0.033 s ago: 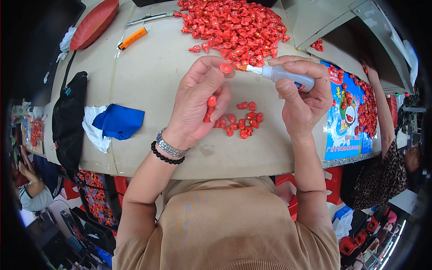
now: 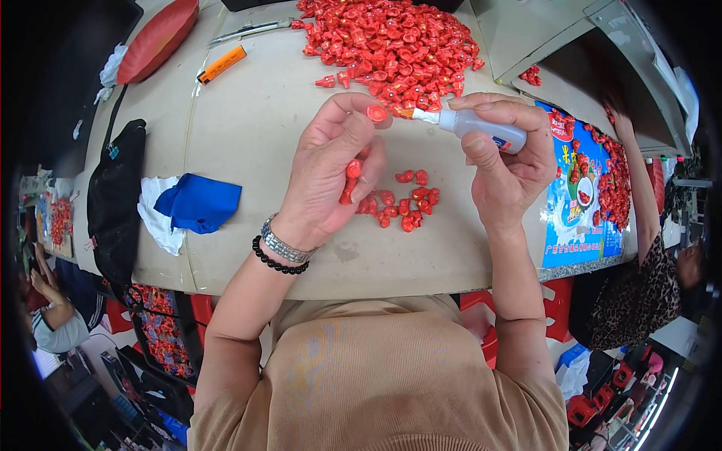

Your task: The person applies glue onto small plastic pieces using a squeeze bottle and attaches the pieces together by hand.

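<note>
Small red cap [image 2: 377, 113] touching white glue bottle's [image 2: 481, 128] nozzle.

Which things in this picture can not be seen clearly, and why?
- Head view: the glue bottle body is mostly covered by the right hand.
- Red pieces held in the left hand are partly hidden by its fingers; their count is unclear.
- Big red pile: cut off by the top edge.
- Single pieces too small for shape.
</note>
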Motion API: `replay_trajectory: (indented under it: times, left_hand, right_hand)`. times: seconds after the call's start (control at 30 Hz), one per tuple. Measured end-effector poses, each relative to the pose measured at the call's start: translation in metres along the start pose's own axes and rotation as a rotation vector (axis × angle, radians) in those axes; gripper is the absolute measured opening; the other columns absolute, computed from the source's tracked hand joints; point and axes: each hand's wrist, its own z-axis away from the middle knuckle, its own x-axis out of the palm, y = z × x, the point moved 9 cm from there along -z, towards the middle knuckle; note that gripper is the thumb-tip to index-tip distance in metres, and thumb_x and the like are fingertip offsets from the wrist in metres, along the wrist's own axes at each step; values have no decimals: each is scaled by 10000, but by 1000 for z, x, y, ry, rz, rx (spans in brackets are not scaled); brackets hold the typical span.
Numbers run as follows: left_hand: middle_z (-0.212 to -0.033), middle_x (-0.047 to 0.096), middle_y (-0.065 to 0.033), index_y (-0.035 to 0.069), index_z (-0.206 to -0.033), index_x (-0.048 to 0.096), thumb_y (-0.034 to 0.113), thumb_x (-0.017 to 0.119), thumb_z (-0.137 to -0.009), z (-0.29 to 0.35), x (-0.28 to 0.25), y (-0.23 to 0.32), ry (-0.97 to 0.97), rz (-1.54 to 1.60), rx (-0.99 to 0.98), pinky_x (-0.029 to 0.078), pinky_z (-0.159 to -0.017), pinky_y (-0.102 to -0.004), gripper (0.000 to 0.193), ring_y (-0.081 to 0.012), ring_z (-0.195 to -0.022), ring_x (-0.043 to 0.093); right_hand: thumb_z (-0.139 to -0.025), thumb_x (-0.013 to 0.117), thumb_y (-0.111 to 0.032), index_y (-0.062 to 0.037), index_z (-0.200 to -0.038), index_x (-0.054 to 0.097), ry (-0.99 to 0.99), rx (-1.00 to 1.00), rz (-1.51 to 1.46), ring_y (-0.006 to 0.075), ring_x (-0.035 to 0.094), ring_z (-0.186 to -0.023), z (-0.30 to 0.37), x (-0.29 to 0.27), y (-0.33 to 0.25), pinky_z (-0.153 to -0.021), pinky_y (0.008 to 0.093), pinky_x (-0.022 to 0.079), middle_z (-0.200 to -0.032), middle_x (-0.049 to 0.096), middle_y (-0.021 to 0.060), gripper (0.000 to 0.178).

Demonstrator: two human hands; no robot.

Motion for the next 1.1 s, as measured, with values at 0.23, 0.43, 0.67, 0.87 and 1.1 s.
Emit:
replay_trajectory:
  times: [0.23, 0.43, 0.67, 0.87, 1.1]
  left_hand:
    - [-963, 609, -37, 71, -1073, 516, 137, 580, -925, 0, 0, 3, -3, 13, 29, 288, -346, -182, 175, -62, -456, 415]
    - [-894, 593, -19, 63, -1087, 507, 101, 575, -920, 1, 1, 5, 0, -4, 37, 290, -352, -185, 185, -64, -457, 412]
    - [-864, 573, -19, 56, -1095, 497, 61, 565, -913, 1, 1, 9, 8, -29, 72, 296, -356, -187, 194, -65, -467, 415]
    - [-939, 589, -34, 59, -1096, 496, 47, 556, -914, 0, -1, 9, 23, 3, 75, 304, -355, -189, 192, -68, -482, 424]
    - [-1072, 605, -62, 92, -1099, 507, 96, 580, -913, 0, -3, 5, -12, 128, 57, 307, -353, -186, 200, -72, -505, 426]
  right_hand:
    - [-793, 671, 39, -4, -1007, 565, -12, -3, 32, 145, 629, -859, 0, 0, 1, -726, 243, 518, -968, 648, 131, 243]
    - [-795, 672, 34, -6, -1005, 566, -9, 16, 43, 140, 628, -857, 0, 0, 2, -723, 242, 519, -963, 650, 130, 239]
    - [-798, 668, 39, -6, -1009, 558, -16, -13, 34, 146, 632, -863, 0, 1, 0, -729, 245, 522, -968, 653, 137, 241]
    - [-805, 659, 43, -4, -1010, 552, -20, 6, -19, 148, 634, -863, 0, 2, 1, -736, 246, 521, -967, 655, 150, 236]
    - [-813, 648, 43, -7, -1010, 543, -23, 8, -39, 160, 633, -873, 3, 4, 2, -749, 254, 520, -969, 653, 159, 229]
